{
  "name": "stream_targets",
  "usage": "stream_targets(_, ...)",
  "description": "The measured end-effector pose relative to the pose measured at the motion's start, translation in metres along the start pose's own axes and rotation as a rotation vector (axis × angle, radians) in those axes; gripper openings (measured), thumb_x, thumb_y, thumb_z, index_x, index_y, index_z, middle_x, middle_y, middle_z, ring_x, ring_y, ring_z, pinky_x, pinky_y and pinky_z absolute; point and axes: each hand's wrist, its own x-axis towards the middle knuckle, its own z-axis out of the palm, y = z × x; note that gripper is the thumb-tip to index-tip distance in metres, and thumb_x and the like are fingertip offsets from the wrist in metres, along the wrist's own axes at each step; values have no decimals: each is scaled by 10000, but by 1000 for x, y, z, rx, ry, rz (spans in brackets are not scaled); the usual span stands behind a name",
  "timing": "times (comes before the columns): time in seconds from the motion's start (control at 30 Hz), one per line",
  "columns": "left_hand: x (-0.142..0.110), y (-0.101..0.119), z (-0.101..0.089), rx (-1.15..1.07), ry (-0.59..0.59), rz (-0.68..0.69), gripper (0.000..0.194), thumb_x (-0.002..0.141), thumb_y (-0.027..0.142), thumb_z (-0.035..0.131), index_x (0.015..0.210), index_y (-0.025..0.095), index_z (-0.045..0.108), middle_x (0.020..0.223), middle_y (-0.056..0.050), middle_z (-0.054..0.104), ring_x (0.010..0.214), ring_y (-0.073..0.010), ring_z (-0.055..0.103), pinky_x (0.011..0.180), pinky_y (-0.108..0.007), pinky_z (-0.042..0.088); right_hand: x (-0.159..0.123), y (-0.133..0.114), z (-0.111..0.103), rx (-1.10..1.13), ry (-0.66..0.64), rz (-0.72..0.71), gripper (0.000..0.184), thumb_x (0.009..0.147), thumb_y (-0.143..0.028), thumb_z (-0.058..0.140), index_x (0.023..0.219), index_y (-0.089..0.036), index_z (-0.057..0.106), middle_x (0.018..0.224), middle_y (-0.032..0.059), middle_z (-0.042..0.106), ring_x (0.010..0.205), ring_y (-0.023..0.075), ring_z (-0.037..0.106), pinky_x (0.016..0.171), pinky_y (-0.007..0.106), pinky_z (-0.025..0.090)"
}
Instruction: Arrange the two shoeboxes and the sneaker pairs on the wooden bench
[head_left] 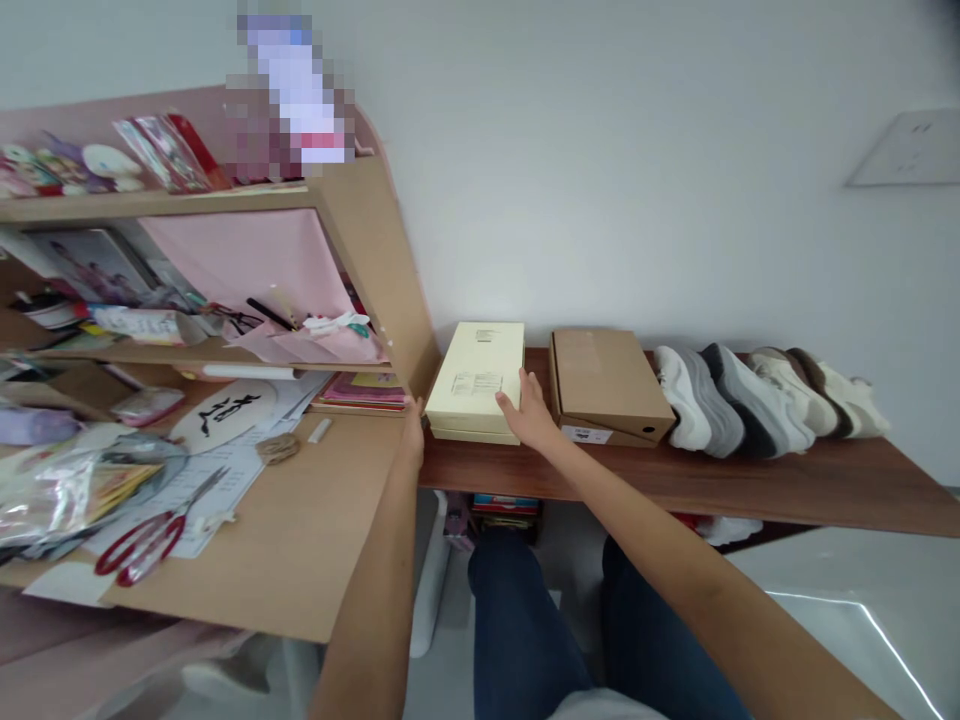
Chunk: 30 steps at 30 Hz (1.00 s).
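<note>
A pale yellow box (476,375) with a printed label lies on a dark wooden shelf (675,480) against the wall. My right hand (531,412) rests on the box's near right corner, fingers stretched along the lid and thumb at the side. My left hand (412,428) is pressed against the box's near left corner; its fingers are mostly hidden behind the wrist. Both forearms reach forward over my knees in blue jeans.
A brown cardboard box (607,385) lies right of the yellow one, then a row of pale sneakers (757,400). To the left stands a desk (315,540) with red-handled scissors (142,545), papers, a round fan and cluttered shelves (187,205). Books lie under the shelf.
</note>
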Motion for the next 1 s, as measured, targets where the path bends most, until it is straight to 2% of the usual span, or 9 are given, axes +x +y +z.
stream_targets(0.07,2,-1,1,-48,-60,-56,746,944,661,247,1404,131,500,1483,-121,471,1433,-220,343,1191,-376,241,7,1,6,6,-3,35,875,876,-613,481,1542,-121,198,1626,176,124,1512,298,64,1203,499,142)
stream_targets(0.17,0,-2,5,-99,-136,-29,695,946,644,297,1341,142,571,1417,-104,549,1415,-221,377,1194,-376,245,12,5,16,32,11,69,887,869,-592,491,1543,-106,180,1620,184,141,1513,289,59,1208,488,135)
stream_targets(0.4,0,-7,13,-112,-166,-24,627,934,579,444,1376,142,531,1454,-112,508,1399,-214,405,1185,-374,268,15,17,33,75,61,90,888,866,-538,482,1545,-74,148,1612,179,177,1510,285,96,1220,460,153)
stream_targets(0.5,3,-11,13,-112,-143,-29,601,933,558,458,1351,136,553,1448,-115,516,1394,-216,413,1187,-366,263,16,20,36,103,102,76,865,867,-505,480,1551,-104,135,1604,156,223,1499,291,159,1217,474,177)
stream_targets(0.6,5,-13,13,-100,-96,-45,565,924,518,495,1319,123,581,1436,-124,527,1383,-229,429,1188,-381,263,15,20,36,133,115,129,876,847,-488,513,1549,-106,154,1582,168,281,1468,323,254,1206,490,207)
stream_targets(0.83,4,-11,15,-81,-43,-57,542,912,498,517,1294,124,607,1331,-124,620,1352,-256,469,1180,-408,280,9,3,28,104,69,272,889,855,-457,531,1557,-85,131,1469,196,466,1337,363,472,1133,507,336)
stream_targets(1.0,-2,-5,17,-125,-23,-67,505,898,486,549,1277,159,617,1361,-88,604,1392,-233,416,1190,-355,251,5,-5,17,48,25,292,850,882,-455,522,1560,-115,139,1434,178,517,1295,330,528,1113,476,369)
